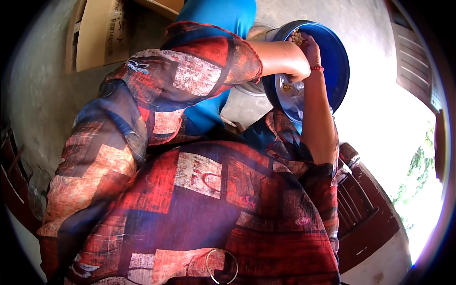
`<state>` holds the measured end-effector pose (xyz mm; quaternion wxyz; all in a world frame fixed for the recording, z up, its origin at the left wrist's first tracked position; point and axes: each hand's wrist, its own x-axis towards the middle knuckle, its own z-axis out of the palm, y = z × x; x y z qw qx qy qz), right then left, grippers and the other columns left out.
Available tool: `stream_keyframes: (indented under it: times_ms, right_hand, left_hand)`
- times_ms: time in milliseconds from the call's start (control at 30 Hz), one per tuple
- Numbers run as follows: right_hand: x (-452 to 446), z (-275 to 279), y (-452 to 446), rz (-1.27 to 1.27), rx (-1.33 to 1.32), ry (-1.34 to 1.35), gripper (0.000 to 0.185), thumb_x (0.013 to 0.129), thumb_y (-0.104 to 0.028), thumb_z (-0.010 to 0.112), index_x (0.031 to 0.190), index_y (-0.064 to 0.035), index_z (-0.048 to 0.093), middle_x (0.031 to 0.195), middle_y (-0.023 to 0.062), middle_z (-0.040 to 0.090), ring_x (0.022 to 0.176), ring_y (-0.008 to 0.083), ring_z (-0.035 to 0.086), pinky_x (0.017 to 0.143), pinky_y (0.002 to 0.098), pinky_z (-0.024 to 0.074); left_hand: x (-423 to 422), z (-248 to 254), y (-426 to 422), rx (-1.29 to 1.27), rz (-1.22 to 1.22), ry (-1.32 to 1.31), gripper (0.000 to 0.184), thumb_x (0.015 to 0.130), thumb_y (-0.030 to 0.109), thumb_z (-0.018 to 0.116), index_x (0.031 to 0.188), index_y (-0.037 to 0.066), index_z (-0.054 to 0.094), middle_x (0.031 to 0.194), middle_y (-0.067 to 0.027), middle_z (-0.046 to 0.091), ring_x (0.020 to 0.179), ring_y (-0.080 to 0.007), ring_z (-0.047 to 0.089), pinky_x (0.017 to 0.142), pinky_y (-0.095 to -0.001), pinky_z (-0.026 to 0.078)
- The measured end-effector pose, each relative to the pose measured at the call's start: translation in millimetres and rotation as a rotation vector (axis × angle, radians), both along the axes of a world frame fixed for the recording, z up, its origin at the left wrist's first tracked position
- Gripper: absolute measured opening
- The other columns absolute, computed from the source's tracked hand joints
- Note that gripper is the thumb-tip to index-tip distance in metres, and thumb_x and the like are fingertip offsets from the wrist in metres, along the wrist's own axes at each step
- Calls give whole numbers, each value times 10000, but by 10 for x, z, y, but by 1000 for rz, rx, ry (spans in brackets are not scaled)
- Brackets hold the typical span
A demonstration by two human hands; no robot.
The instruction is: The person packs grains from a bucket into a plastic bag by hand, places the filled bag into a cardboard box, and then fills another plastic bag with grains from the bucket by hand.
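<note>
A blue-lined bucket (338,71) stands at the upper right, and both of my arms reach into its mouth. My right hand (309,46), with a red beaded bracelet at the wrist, curls its fingers around small tan pieces (297,38) that look like peanuts or beans. My left hand (299,72) bends down just below it, against a clear plastic bag (292,97). The left fingers are hidden from view. More tan pieces show through the bag, inside the bucket's near side.
Cardboard boxes (97,35) stand at the upper left on the grey floor. A metal container (251,88) sits left of the bucket. Dark red wooden furniture (363,209) is at the lower right. Bright daylight comes in on the right. Patterned cloth (199,204) covers my lap.
</note>
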<state>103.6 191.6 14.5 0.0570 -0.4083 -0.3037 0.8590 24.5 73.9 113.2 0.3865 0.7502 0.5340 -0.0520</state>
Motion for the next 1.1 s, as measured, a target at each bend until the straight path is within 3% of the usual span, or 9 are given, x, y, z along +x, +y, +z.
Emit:
stream_keyframes:
  times_ms: [367,533,800,867,900,933,1000,1033,1100]
  right_hand:
    - [208,98,88,-59,-5,111,228,853,-245,445,819,-31,516,659,57,507,370,53,265,355,171,257]
    - [418,569,-108,-39,61,250,233,877,-255,415,806,-52,503,639,41,479,378,46,261,356,168,233]
    - [861,769,-661,16,130,145,234,882,-253,386,820,-46,474,620,30,436,381,40,266,355,167,224]
    - [928,690,-735,19,150,1,238,881,-251,387,821,-41,481,625,35,441,373,40,267,347,164,216]
    - [924,722,-737,75,66,68,198,871,-200,414,866,-27,510,671,48,492,440,62,383,389,168,301]
    - [908,722,-774,73,67,68,198,871,-200,414,866,-27,510,671,48,492,440,62,383,389,168,301]
    - [851,715,-888,-90,335,-163,165,854,-131,437,926,-18,532,746,56,546,606,93,494,517,187,399]
    - [926,638,-820,40,382,-96,187,834,-91,464,973,-6,556,852,59,584,809,117,530,694,228,436]
    - [923,642,-835,117,510,-148,194,832,-93,467,971,0,565,885,57,587,840,116,530,724,233,431]
  left_hand:
    - [-13,-45,63,14,40,53,221,628,11,548,829,-4,640,858,-163,614,802,-296,592,677,-375,472]
    - [-53,29,67,74,131,14,214,635,14,549,827,-1,640,854,-162,615,813,-287,595,679,-371,474]
    - [-78,-32,115,143,303,-7,207,662,63,567,849,18,644,845,-153,619,814,-284,600,687,-372,474]
    - [-88,-42,112,155,289,-7,203,665,67,566,845,18,644,837,-158,618,805,-286,601,681,-373,473]
    - [-90,-50,118,166,280,-7,200,667,71,565,842,17,645,829,-163,617,795,-289,601,675,-375,472]
    - [-91,-69,131,167,278,-7,200,667,71,565,842,17,645,829,-163,617,795,-289,601,675,-375,472]
    - [-98,-100,137,177,265,-6,198,666,61,556,836,13,645,821,-170,614,777,-292,599,661,-382,468]
    - [-100,-105,136,177,264,-5,198,666,61,556,836,13,645,821,-170,614,777,-292,599,661,-382,468]
    - [-107,-107,132,179,249,-1,197,664,57,552,831,9,643,820,-172,612,762,-294,597,650,-386,465]
